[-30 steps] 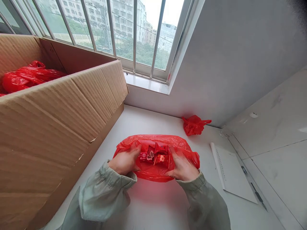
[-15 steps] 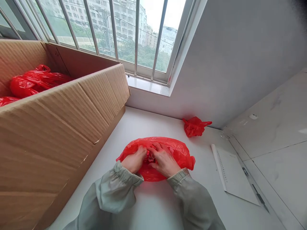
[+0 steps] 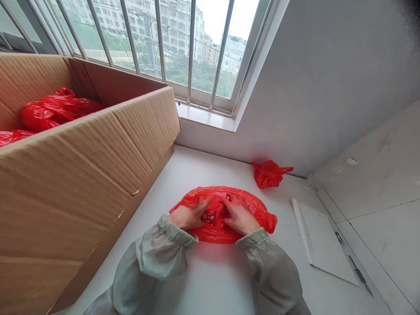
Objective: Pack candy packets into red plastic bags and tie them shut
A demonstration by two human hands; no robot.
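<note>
The white table (image 3: 216, 280) sat beneath a barred window (image 3: 189, 52), and what a big cardboard box (image 3: 98, 170) on the left! A small red bag (image 3: 269, 176) was by the wall, a notebook (image 3: 323, 245) off to the right. Centre stage, the open red bag (image 3: 218, 236) lay with both hands in its mouth: left hand (image 3: 187, 215) beside a patterned packet (image 3: 210, 217), right hand (image 3: 242, 216) curled (any firm grip, I couldn't tell). Half a second earlier they'd nearly met; now a wider gap showed between them!
</note>
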